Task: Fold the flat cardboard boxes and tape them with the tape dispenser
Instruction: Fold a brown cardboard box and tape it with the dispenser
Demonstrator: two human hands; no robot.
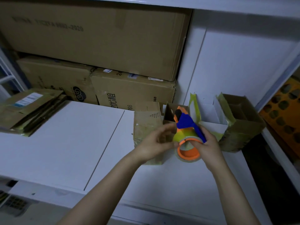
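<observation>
A blue and orange tape dispenser with a roll of clear tape hangs above the white table. My right hand grips it at the roll and the blue handle. My left hand is at the roll's left side, its fingertips pinching at the tape edge. Under the hands a folded small cardboard box stands on the table. A stack of flat cardboard boxes lies at the table's far left.
An open brown box and a white box with green tape stand at the right. Big cartons are stacked against the back wall. An orange crate sits past the table's right edge.
</observation>
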